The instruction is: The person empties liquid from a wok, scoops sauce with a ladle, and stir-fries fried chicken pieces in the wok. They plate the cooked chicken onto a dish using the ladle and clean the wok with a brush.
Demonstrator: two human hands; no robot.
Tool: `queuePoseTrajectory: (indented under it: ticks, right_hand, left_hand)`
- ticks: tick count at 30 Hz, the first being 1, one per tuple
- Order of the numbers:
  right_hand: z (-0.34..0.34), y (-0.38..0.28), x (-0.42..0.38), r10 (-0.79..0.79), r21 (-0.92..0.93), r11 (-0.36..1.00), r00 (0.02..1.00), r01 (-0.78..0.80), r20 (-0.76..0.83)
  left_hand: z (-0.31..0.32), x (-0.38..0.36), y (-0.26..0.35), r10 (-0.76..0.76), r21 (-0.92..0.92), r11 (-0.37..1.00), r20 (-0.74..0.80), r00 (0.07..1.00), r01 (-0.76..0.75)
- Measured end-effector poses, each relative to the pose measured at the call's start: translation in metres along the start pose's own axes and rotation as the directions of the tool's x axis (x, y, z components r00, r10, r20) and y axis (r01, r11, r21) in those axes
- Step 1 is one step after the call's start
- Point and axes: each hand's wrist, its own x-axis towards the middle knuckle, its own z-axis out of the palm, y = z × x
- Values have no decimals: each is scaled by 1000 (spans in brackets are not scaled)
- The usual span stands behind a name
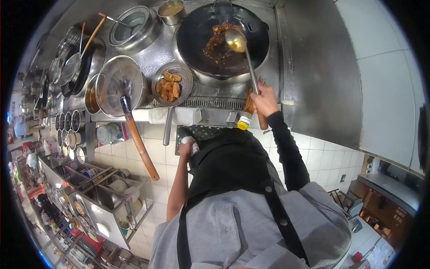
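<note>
My right hand [265,102] is wrapped round the handle of a metal ladle [236,40]. The ladle's bowl, with yellowish liquid in it, is over the black wok [195,47], beside reddish-brown bits of food [216,41]. Below that hand are a bamboo brush [250,101] and a yellow-capped bottle [244,121]. My left hand [187,148] is closed round a white cloth [190,142] beside the dark apron. Fried brown pieces [169,86] lie in a perforated skimmer [185,77], left of the wok.
Left of the skimmer, a round mesh strainer [107,85] has a long wooden handle. Behind stand a lidded steel pot [130,27] and a small steel container [171,11]. More pans and strainers crowd the far left. A metal panel [320,67] borders the stove's right side.
</note>
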Motion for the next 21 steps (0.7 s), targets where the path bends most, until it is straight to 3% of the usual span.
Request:
queuePoseTrajectory:
  ticks: [1, 4, 5, 6, 8, 10, 11, 12, 13, 15, 17, 18, 21]
  right_hand:
    - [-5, -3, -5, -4, 211, 977, 995, -18, 102]
    - [2, -7, 26, -17, 399, 912, 963, -95, 268]
    - [15, 2, 46, -91, 418, 908, 968, -16, 235]
    - [30, 7, 61, -101, 418, 908, 980, 21, 170]
    - [44, 10, 61, -182, 50, 981, 980, 187, -84]
    - [41, 20, 44, -297, -142, 951, 939, 274, -176]
    - [33, 33, 39, -323, -225, 931, 936, 288, -140]
    - [22, 13, 15, -92, -26, 995, 994, 91, -56]
    - [13, 3, 5, -43, 124, 992, 998, 37, 48]
    - [6, 0, 10, -32, 309, 951, 982, -28, 187]
    - [13, 2, 42, -71, 390, 920, 961, -40, 267]
    - [21, -1, 51, -99, 371, 929, 972, 13, 214]
    - [36, -1, 51, -144, 14, 989, 987, 145, -77]
  left_hand:
    - [0, 4, -7, -49, -72, 996, -3, 999, 48]
    - [-8, 44, -35, -115, -164, 980, 16, 993, 116]
    - [-7, 39, -28, -124, -181, 974, 58, 991, 132]
    - [-7, 34, -21, -133, -197, 969, 99, 986, 150]
    - [-3, 26, -14, 9, -12, 1000, 64, 998, -8]
    - [-1, 24, -12, 95, 143, 985, 40, 995, -100]
    - [0, 23, -14, 106, 207, 972, 23, 994, -109]
    - [-2, 21, -19, 115, 272, 956, 6, 993, -112]
    - [-8, 28, -35, 48, 193, 980, -33, 998, -41]
    - [-12, 52, -51, -70, 35, 997, -79, 994, 73]
    - [-15, 39, -34, -34, 5, 999, 62, 998, 34]
    - [-17, 32, -30, -19, -11, 1000, 127, 992, 20]
    - [-15, 33, -25, 98, 214, 970, 81, 992, -114]
